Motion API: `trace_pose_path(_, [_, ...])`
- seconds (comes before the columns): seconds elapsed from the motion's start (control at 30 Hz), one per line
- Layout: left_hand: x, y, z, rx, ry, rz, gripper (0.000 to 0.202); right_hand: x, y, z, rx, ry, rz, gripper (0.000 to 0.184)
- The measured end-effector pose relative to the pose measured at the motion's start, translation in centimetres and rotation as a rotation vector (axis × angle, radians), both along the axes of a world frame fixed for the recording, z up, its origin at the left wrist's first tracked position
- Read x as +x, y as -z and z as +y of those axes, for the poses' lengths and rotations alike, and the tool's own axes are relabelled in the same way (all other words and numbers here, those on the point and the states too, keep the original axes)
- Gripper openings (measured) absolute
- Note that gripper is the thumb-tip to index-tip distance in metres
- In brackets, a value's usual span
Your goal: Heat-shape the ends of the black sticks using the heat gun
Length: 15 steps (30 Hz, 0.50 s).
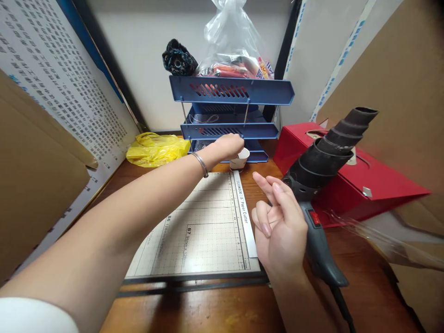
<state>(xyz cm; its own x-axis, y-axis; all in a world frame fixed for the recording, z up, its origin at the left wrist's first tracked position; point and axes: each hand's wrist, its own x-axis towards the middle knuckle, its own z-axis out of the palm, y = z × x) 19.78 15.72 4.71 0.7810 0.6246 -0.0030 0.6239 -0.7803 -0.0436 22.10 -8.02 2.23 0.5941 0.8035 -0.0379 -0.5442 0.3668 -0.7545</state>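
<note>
**White sleeve (36, 317) nearest camera; left hand (229, 145) at paper cup (242, 161)**

Left arm extends from the sleeve across the paper cutter (208, 252), with a silver bracelet (200, 165) at the wrist. The left hand is turned down at the cup's rim, fingers bent; its fingertips are hidden, so whether they grip anything cannot be determined. The cup stands upright beyond the cutter's far edge, in front of the blue tray rack (232, 90).

Right hand (279, 226) is raised beside the cutter's right edge, palm inward, lower fingers curled, thumb and forefinger close together; whether anything thin is pinched there cannot be determined. Just beside it, to the right, is a grey heat gun (321, 249) with a stepped black nozzle. Behind the nozzle sits a red box (381, 178). A yellow plastic bag (156, 150) lies left of the rack.
</note>
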Motion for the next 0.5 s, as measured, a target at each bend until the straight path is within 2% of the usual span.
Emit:
trace_pose_path(0.13, [0.5,0.0,-0.5,-0.019,-0.023,0.049,0.022,0.0,0.2,0.1,0.009,-0.019,-0.019,0.021])
trace_pose_path(0.27, [0.0,-0.3,-0.7,-0.037,-0.028,0.027,0.026,-0.1,0.3,0.2,0.012,-0.026,-0.046,0.021])
trace_pose_path(0.37, [-1.6,-0.8,-0.6,-0.033,-0.015,-0.025,0.032,-0.3,0.5,0.3,0.01,-0.016,-0.07,0.021])
trace_pose_path(0.5, [-5.8,-1.7,0.2,0.012,-0.043,-0.129,0.032,-0.3,0.7,0.5,0.016,0.014,-0.103,0.022])
